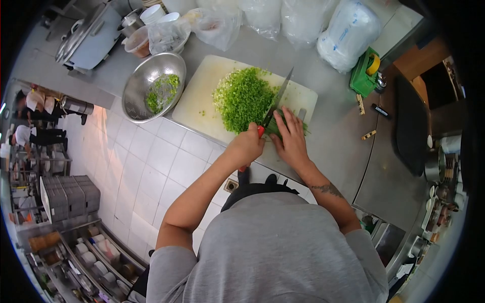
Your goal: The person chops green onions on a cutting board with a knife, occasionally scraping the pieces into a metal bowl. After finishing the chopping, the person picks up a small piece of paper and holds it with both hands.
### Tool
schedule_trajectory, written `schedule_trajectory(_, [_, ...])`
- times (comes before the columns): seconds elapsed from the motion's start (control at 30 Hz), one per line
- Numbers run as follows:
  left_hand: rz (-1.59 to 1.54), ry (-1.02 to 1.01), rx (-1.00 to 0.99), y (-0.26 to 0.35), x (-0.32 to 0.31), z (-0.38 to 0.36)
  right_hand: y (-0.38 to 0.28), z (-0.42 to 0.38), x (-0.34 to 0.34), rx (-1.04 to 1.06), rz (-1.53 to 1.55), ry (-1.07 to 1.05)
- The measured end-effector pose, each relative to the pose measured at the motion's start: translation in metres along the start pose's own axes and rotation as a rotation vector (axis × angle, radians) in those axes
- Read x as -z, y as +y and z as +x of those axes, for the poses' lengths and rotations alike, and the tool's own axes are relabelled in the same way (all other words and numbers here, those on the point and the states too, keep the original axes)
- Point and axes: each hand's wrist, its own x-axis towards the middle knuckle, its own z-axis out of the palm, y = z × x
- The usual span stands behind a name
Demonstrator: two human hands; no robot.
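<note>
A white cutting board [202, 96] lies on the steel counter and carries a big heap of chopped green onion [243, 97]. My left hand [246, 146] grips the red handle of a knife [277, 98], whose blade points away from me along the right side of the heap. Just to its right, my right hand [290, 135] presses down on a bunch of uncut green stalks [275, 127] beside the blade. The stalks are mostly hidden under my fingers.
A steel bowl [146, 76] with some chopped greens stands left of the board. Plastic bags [303, 20], tubs and a rice cooker [91, 38] line the back of the counter. A green tape dispenser [365, 76] and a marker lie to the right. White floor tiles and crates are at left.
</note>
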Motion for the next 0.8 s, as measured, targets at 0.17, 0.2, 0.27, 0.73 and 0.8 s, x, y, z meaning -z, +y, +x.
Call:
schedule_trajectory(0.17, [-0.072, -0.026, -0.023, -0.012, 0.002, -0.001, 0.004, -0.006, -0.003, 0.1, 0.112, 0.198])
schedule_trajectory(0.2, [-0.085, -0.032, -0.024, -0.008, 0.006, -0.006, 0.004, -0.008, -0.002, 0.127, 0.086, 0.231])
schedule_trajectory(0.27, [-0.059, 0.0, -0.057, -0.01, 0.008, -0.009, 0.0, -0.012, 0.003, 0.162, 0.055, 0.233])
schedule_trajectory(0.73, [0.022, 0.116, -0.125, -0.018, 0.02, -0.021, -0.031, -0.021, -0.004, 0.231, -0.089, -0.019])
schedule_trajectory(0.8, [0.04, 0.145, -0.14, -0.017, 0.024, -0.023, -0.061, -0.025, -0.001, 0.278, 0.22, -0.05])
